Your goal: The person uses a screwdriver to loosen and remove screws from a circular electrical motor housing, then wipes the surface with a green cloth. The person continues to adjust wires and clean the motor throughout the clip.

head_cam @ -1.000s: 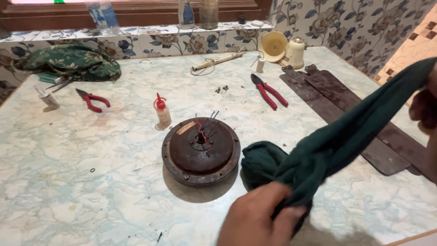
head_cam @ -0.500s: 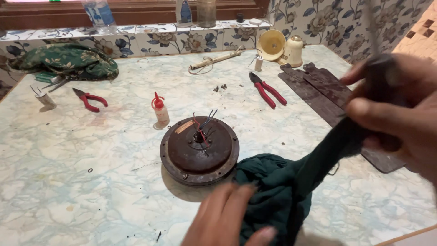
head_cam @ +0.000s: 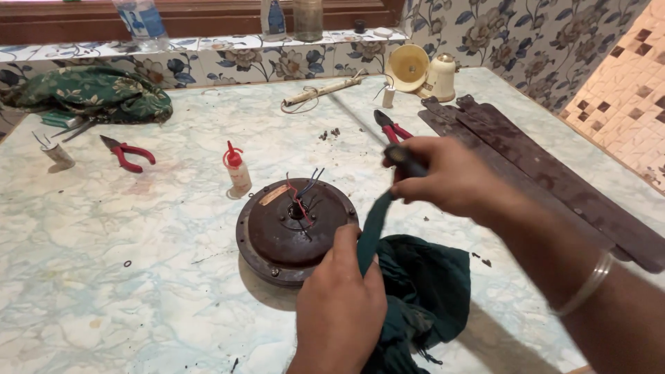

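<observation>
A round, rusty brown fan motor (head_cam: pixel 294 228) with coloured wires sticking up from its hub lies on the marble-patterned table (head_cam: pixel 138 263). A dark green cloth (head_cam: pixel 422 291) is bunched on the table just right of it. My left hand (head_cam: pixel 339 305) grips the cloth at the motor's near right edge. My right hand (head_cam: pixel 454 176) pinches a twisted end of the same cloth, pulled taut above the table, to the right of the motor.
Long brown fan blades (head_cam: pixel 554 173) lie at the right. Red-handled pliers (head_cam: pixel 389 127) sit behind my right hand, a second pair (head_cam: pixel 128 152) at the left. A small red-capped bottle (head_cam: pixel 237 170), a green patterned cloth (head_cam: pixel 90 93) and cream fan parts (head_cam: pixel 422 69) stand farther back.
My right hand has swung left and down with the cloth's end, toward the motor. My left hand has moved up onto the cloth beside the motor.
</observation>
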